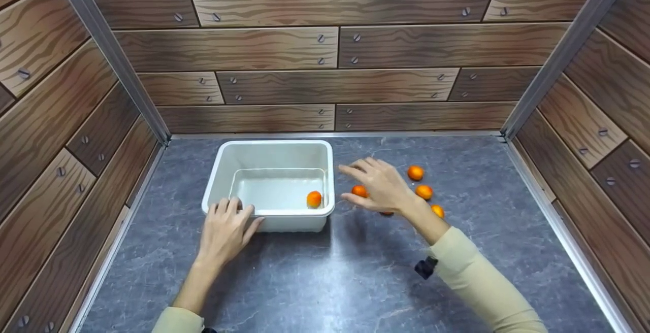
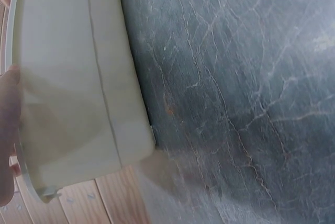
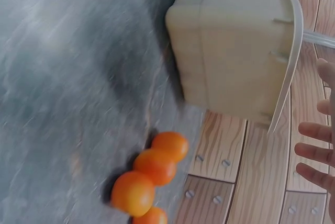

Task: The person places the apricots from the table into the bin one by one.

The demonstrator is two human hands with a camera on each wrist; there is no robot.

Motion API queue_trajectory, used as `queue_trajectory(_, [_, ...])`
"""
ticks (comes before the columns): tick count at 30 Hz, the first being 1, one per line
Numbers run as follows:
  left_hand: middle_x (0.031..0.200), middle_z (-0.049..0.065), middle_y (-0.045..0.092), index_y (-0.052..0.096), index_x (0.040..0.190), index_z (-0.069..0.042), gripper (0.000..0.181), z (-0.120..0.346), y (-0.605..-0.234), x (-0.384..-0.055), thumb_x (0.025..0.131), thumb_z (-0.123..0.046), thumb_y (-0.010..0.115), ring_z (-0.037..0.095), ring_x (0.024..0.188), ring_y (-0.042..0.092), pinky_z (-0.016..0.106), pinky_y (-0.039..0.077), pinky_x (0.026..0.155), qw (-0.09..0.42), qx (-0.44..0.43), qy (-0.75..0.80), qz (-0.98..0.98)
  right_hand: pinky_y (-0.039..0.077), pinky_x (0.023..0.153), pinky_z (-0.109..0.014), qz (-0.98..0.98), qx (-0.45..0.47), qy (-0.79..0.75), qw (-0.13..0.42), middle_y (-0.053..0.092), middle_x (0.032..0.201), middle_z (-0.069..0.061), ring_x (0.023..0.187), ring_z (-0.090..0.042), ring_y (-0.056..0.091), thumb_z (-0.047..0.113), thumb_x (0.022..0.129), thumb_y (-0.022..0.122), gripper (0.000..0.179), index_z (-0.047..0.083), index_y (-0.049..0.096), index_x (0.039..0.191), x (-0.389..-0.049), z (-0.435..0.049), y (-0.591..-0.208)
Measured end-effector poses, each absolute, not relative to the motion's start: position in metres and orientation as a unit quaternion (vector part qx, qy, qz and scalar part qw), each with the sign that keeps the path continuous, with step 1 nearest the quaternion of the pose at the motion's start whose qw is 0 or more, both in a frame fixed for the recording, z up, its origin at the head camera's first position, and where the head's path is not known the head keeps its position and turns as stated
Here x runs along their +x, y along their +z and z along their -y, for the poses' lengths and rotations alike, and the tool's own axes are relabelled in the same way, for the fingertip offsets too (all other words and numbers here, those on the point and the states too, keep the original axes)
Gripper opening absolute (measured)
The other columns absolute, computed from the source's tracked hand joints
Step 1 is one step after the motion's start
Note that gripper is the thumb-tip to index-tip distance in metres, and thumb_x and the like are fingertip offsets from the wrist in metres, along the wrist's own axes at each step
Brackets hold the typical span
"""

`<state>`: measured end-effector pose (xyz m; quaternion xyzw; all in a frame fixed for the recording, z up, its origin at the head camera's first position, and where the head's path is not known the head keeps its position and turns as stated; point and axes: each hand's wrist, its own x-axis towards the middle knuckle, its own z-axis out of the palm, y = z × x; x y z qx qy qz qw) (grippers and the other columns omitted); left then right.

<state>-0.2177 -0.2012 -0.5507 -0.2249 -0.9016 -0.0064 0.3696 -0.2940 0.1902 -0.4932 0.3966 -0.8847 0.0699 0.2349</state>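
A white rectangular plastic tub [image 1: 297, 223] stands on the table, with one tangerine [image 1: 314, 199] inside near its front right corner. My left hand [image 1: 223, 231] holds the tub's front left rim, fingers over the edge and thumb against the outer wall. In the left wrist view, the thumb [image 2: 9, 119] shows beside the tub wall [image 2: 57, 67]. Just right of the tub, my right hand [image 1: 381, 186] hovers with fingers spread and nothing in them. Under and around it lie several tangerines [image 1: 424, 192], one partly hidden by the hand. The right wrist view shows several tangerines [image 3: 132, 192] below the straight fingers [image 3: 314, 152].
The grey marbled tabletop [image 1: 315, 282] is bounded by wood-patterned panels [image 1: 335, 48] at the back and both sides. Metal strips [image 1: 558, 231] run along its edges. A small black device [image 1: 425, 268] is at the right sleeve.
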Motion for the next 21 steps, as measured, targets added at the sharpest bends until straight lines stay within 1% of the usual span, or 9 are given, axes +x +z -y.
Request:
queue_trajectory(8, [0.089,0.01,0.058,0.065,0.096,-0.015,0.038,0.201,-0.549,-0.217,0.097,-0.053,0.064,0.03,0.083,0.055,0.046,0.045,0.076,0.365,-0.219,-0.001,0.905,0.059,0.089,-0.047,0.895,0.379,0.055,0.231,0.074,0.127,-0.007,0.107,-0.031,0.07,0.058,0.09,0.074,0.066,0.017,0.066,0.141,-0.291,-0.218,-0.505])
queue_trajectory(16, [0.088,0.01,0.058,0.063,0.095,-0.015,0.038,0.201,-0.549,-0.216,0.097,-0.053,0.065,0.03,0.083,0.054,0.046,0.044,0.075,0.357,-0.218,-0.01,0.908,0.058,0.094,-0.054,0.911,0.36,0.038,0.198,0.073,0.129,-0.011,0.112,-0.034,0.069,0.06,0.092,0.071,0.068,0.016,0.065,0.143,-0.29,-0.243,-0.521])
queue_trajectory(19, [0.088,0.01,0.057,0.063,0.095,-0.015,0.038,0.201,-0.55,-0.216,0.097,-0.052,0.065,0.031,0.082,0.054,0.047,0.043,0.075,0.362,-0.22,-0.013,0.906,0.057,0.097,-0.053,0.917,0.351,0.02,0.19,0.073,0.129,-0.011,0.113,-0.035,0.069,0.062,0.092,0.07,0.068,0.016,0.065,0.143,-0.29,-0.25,-0.528])
queue_trajectory(21, [0.088,0.011,0.057,0.064,0.095,-0.015,0.038,0.2,-0.55,-0.217,0.097,-0.052,0.065,0.031,0.082,0.054,0.046,0.043,0.075,0.364,-0.221,-0.014,0.905,0.057,0.096,-0.052,0.918,0.346,0.008,0.191,0.073,0.127,-0.011,0.112,-0.034,0.069,0.061,0.092,0.071,0.068,0.017,0.065,0.143,-0.291,-0.254,-0.533])
